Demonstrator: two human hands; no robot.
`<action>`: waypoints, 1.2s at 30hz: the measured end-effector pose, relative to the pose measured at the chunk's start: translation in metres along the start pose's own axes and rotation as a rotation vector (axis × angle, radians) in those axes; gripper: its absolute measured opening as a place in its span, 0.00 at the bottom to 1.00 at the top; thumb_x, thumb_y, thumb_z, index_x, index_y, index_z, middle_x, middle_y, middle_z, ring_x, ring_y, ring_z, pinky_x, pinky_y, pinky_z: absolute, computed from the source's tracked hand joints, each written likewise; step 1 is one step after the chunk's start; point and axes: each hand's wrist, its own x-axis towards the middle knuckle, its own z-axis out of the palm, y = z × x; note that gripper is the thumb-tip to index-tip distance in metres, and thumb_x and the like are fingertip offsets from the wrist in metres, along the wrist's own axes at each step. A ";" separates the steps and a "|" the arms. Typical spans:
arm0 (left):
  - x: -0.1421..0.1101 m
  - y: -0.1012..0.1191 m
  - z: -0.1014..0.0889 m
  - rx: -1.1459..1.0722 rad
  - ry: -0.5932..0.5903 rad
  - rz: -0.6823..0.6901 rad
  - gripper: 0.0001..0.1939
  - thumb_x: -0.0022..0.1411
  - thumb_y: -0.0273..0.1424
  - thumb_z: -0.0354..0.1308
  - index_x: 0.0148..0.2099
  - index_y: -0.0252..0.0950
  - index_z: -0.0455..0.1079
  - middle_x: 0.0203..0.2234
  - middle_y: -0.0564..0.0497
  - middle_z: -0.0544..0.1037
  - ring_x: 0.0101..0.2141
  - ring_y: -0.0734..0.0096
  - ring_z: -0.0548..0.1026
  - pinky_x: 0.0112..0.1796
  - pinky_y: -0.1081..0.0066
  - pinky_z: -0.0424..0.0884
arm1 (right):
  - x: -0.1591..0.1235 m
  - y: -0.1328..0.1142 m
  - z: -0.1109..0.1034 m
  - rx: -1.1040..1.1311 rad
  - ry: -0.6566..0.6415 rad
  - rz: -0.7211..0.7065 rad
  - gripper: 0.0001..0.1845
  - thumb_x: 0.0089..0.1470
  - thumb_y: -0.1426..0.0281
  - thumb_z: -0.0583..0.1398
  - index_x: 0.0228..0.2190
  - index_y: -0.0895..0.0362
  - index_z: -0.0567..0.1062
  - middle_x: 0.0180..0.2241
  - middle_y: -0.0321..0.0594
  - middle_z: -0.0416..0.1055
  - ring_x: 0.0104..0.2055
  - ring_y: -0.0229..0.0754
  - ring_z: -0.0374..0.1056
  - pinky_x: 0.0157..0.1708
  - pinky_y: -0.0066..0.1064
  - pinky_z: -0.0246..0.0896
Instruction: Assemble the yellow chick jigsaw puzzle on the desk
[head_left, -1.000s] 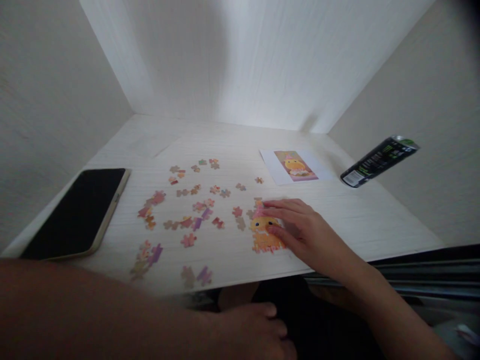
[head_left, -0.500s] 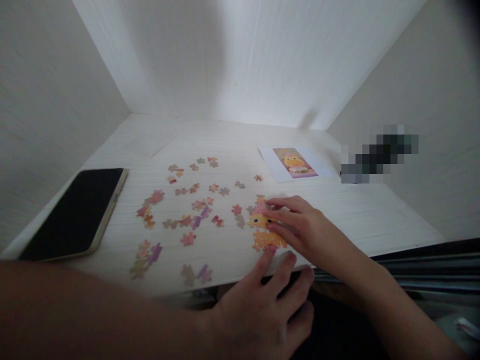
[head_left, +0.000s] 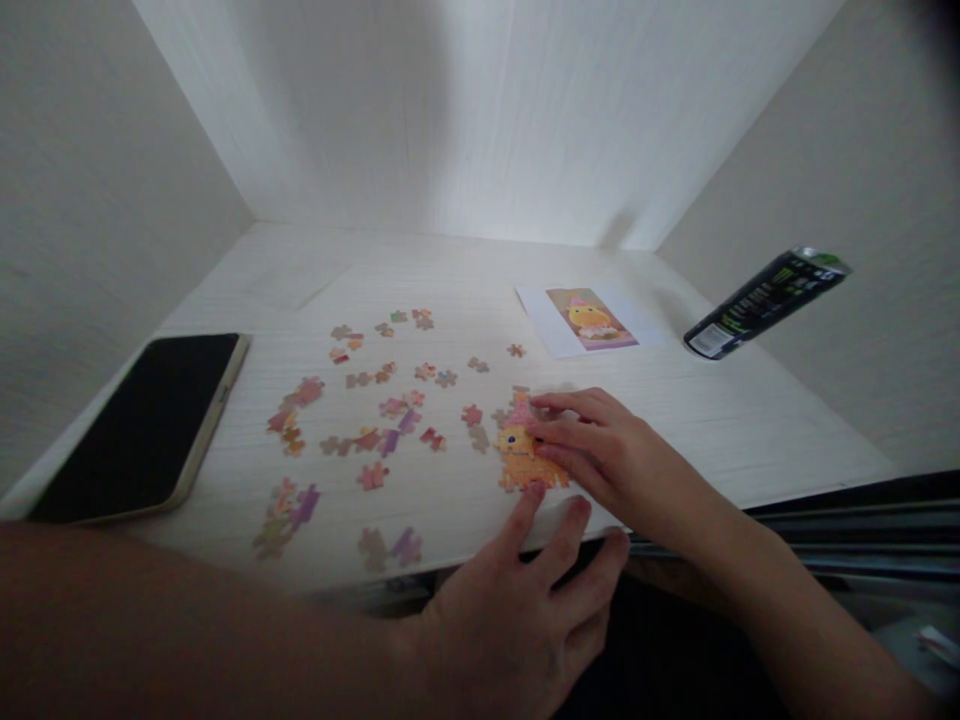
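A partly joined jigsaw puzzle [head_left: 519, 462] lies near the table's front edge, showing a yellow character with a pink hat and a blue eye. With fingers apart, my left hand [head_left: 536, 590] touches its lower edge with a fingertip. My right hand [head_left: 600, 440] rests its outstretched fingers on the right side, covering part of the face. Just left of the assembled part are a pink loose piece [head_left: 472, 414] and a greyish piece [head_left: 478, 438]. Neither hand grips anything that I can see.
Several loose puzzle pieces [head_left: 390, 440] are scattered over the left and middle of the white table [head_left: 442, 275]. A phone [head_left: 142, 425] lies at the left. Farther back sits a sheet with the reference picture [head_left: 592, 320], and a dark can [head_left: 765, 305] stands at the right wall.
The lower orange section has moved up against the face, closing the gap between them. My left fingertip moved slightly upward with it; my right hand stays nearly in place.
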 end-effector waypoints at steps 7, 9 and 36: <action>0.001 0.001 0.000 0.005 0.010 -0.021 0.21 0.71 0.38 0.43 0.59 0.43 0.70 0.68 0.41 0.49 0.64 0.38 0.53 0.60 0.38 0.42 | -0.003 0.000 -0.003 0.100 -0.012 0.080 0.15 0.64 0.73 0.57 0.48 0.52 0.80 0.55 0.47 0.72 0.57 0.49 0.68 0.56 0.47 0.67; 0.001 0.000 0.000 0.017 0.012 -0.023 0.21 0.71 0.39 0.44 0.58 0.44 0.71 0.67 0.41 0.50 0.64 0.38 0.54 0.60 0.37 0.40 | -0.003 0.003 -0.002 0.122 -0.001 0.111 0.16 0.65 0.72 0.56 0.49 0.51 0.79 0.54 0.46 0.73 0.56 0.48 0.68 0.57 0.46 0.66; 0.001 0.004 0.003 -0.017 -0.031 -0.027 0.20 0.69 0.40 0.47 0.54 0.43 0.74 0.69 0.41 0.45 0.65 0.36 0.49 0.60 0.38 0.37 | 0.010 0.001 0.008 0.255 0.004 0.267 0.09 0.58 0.68 0.65 0.41 0.48 0.82 0.43 0.40 0.72 0.46 0.43 0.69 0.50 0.39 0.65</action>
